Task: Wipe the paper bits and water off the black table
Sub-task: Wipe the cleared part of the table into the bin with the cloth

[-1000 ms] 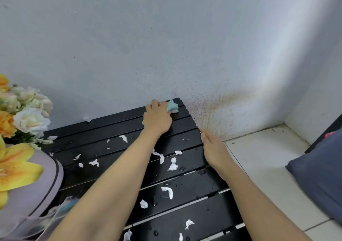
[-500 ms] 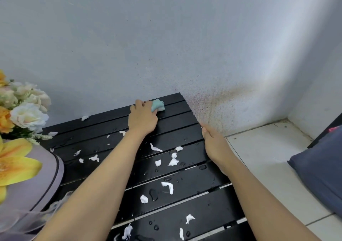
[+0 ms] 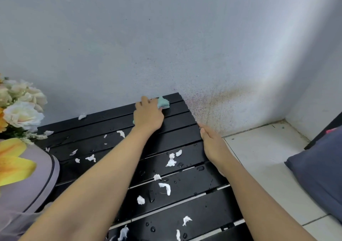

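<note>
Grips a teal cloth with the left hand, fingers curled over it, at the far right corner of the black table, close against the wall; shows only a tuft of cloth past the knuckles (the rest hidden under the palm). Rests the right hand along the table's right edge, fingers straight and together, holding nothing. Leaves white paper bits scattered over the slats, most in the middle and near part, a few to the left, one at the back by the wall; leaves water drops among them, thickest on the near slats beside the right forearm. Has pale and yellow flowers above a grey round box at the left; has a dark blue cushion on the white floor tiles at the right, apart from the table.
</note>
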